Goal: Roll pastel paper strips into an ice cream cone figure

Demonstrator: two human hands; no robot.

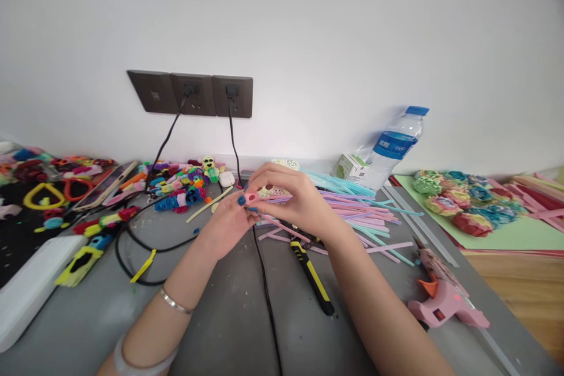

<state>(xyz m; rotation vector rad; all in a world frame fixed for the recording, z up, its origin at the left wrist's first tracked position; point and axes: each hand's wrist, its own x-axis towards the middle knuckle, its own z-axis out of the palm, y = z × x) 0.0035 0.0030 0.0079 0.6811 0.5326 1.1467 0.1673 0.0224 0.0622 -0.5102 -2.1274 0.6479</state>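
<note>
My left hand (229, 224) and my right hand (293, 197) meet above the middle of the grey table (211, 317). Between their fingertips is a small pink piece (251, 197), pinched by both. Dark blue nails show beside it. Right behind my right hand lie many pastel strips (365, 211) in pink, purple and light blue. Below that hand a black and yellow tool (312, 276) rests on the table. A black cable (264, 282) runs down beneath both hands.
A pink glue gun (449, 304) lies at the right. Behind it stand a water bottle (396, 144) and a small box (350, 168). Colourful fuzzy figures (185, 200), a phone (106, 187) and a white case (37, 285) are at the left. Paper flowers (471, 200) sit on green paper.
</note>
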